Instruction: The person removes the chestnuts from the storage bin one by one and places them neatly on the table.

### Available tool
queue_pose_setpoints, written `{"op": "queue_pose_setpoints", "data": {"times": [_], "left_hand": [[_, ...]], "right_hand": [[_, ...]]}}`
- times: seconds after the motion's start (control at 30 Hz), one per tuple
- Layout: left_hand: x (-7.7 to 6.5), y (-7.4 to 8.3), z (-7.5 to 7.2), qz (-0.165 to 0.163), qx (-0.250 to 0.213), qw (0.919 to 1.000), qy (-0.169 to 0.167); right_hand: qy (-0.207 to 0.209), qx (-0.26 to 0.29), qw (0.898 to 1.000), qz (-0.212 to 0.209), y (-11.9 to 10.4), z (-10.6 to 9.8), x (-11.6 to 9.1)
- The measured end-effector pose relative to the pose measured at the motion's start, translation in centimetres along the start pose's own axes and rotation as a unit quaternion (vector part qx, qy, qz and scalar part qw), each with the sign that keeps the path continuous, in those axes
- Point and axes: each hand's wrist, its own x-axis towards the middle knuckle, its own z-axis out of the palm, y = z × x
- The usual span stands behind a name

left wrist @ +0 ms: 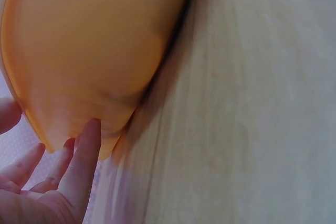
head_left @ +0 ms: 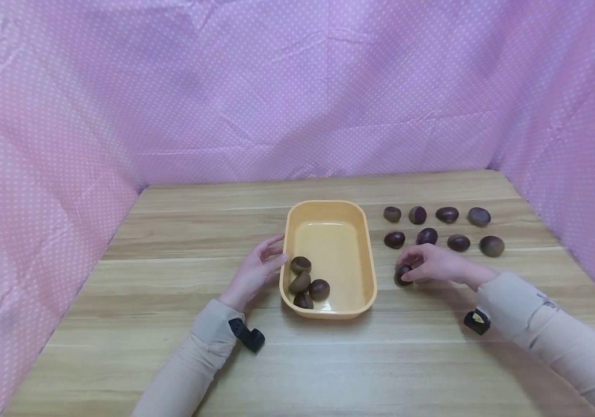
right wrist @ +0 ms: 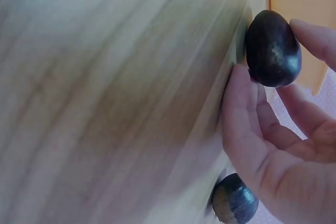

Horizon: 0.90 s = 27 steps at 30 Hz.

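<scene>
- The right hand (head_left: 433, 263) has its grip together on a glossy dark-brown, rounded chestnut (head_left: 404, 275), pinched between thumb and fingers, to the right of the tray; whether this chestnut touches the counter, I cannot quite tell.
- The left hand (head_left: 255, 269) has its grip apart: the fingers are spread and fairly straight, touching the left side of the tray.
- The yellow-orange, rounded-rectangular, plastic-looking tray (head_left: 339, 249) stands upright on the counter, between the two hands.
- Four smooth brown chestnuts (head_left: 320, 289) lie in the tray, gathered at its near left part.
- Eight more glossy brown chestnuts lie on the counter right of the tray, in two rows of four: a far row (head_left: 447, 215) and a near row (head_left: 459, 242), the latter just beyond the right hand.
- The light wood-grain counter (head_left: 115, 341) carries everything.
- Both arms wear beige sleeves (head_left: 532, 313), with a small black device (head_left: 247, 335) at each wrist.
- A pink-and-lilac cloth with white dots (head_left: 297, 87) hangs behind the counter and along its left and right sides.
</scene>
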Motion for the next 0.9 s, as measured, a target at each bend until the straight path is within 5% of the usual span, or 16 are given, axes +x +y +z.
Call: {"op": "queue_pose_setpoints", "data": {"times": [0.47, 0.9], "left_hand": [[-0.1, -0.1, 0.1, 0.004, 0.007, 1.0, 0.002], [0.1, -0.1, 0.0, 0.002, 0.006, 1.0, -0.001]], "right_hand": [[0.035, -0.069, 0.997, -0.009, 0.1, -0.9, -0.3], [0.069, -0.057, 0.996, -0.026, -1.4, -2.2, -1.7]]}}
